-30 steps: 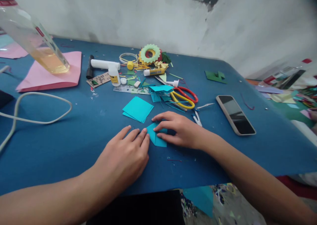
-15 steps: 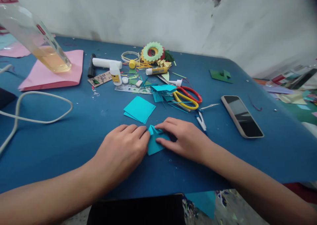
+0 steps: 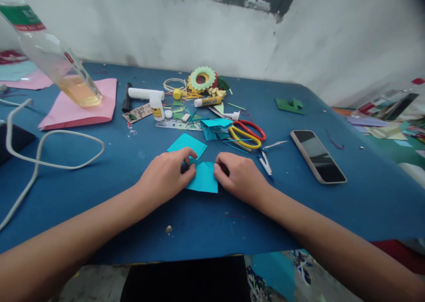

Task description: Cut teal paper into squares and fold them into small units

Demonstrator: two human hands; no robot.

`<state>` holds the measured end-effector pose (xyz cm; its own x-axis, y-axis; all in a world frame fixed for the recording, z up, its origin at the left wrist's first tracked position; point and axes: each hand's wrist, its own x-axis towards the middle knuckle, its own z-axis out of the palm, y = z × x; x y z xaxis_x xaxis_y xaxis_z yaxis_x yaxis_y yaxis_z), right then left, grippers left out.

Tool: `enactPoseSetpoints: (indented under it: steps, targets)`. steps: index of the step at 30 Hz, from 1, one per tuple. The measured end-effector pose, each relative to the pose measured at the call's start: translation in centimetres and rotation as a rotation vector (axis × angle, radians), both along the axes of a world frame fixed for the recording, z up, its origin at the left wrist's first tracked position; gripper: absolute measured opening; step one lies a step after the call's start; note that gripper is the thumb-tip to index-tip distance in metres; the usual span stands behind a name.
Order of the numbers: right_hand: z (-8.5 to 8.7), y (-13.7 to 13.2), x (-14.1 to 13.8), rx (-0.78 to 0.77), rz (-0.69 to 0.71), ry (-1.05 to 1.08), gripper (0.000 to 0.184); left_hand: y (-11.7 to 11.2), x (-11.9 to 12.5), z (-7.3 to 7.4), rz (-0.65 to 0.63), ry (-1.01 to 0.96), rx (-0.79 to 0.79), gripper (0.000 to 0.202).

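Observation:
Between my hands is a creased turquoise paper square (image 3: 205,181), just above or on the table near its front edge. My left hand (image 3: 165,171) is curled at its left side, the thumb on the sheet and the index finger bent over its upper left corner. With thumb and bent fingers, my right hand (image 3: 244,178) pinches the right edge. Right behind lies a small stack of turquoise paper squares (image 3: 187,145), partly covered by my left fingers. Folded turquoise pieces (image 3: 215,127) rest further back, beside scissors (image 3: 246,136) with red and yellow handles.
A phone (image 3: 318,156) and a small blue-and-white cutting tool (image 3: 265,162) lie to the right. Glue bottle (image 3: 156,107), glue stick (image 3: 208,101), ruler (image 3: 179,125) and paper rings (image 3: 202,79) clutter the back. On the left are a bottle (image 3: 79,89), pink paper (image 3: 106,102) and a white cable (image 3: 40,151).
The folded turquoise paper has been opened out wider and turned. My left hand has shifted left and up, and its index finger now overlaps the stack. The view has tilted up slightly.

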<state>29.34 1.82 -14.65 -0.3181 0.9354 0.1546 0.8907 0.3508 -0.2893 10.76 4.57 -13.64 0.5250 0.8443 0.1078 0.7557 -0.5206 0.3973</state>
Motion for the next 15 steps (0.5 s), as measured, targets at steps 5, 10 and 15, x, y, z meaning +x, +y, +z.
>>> enactPoseSetpoints:
  steps: [5, 10, 15]
  targets:
    - [0.3, 0.0, -0.5, -0.041, -0.101, -0.153, 0.015, 0.3, 0.1, -0.4, -0.028, -0.001, -0.012, 0.012]
    - [0.0, -0.3, -0.4, 0.027, -0.056, -0.134, 0.020, 0.2, 0.2, -0.7, -0.046, 0.003, 0.032, 0.018]
    - [-0.5, -0.7, 0.0, 0.149, 0.105, -0.048, 0.016, 0.2, 0.0, -1.3, -0.100, 0.019, 0.168, 0.018]
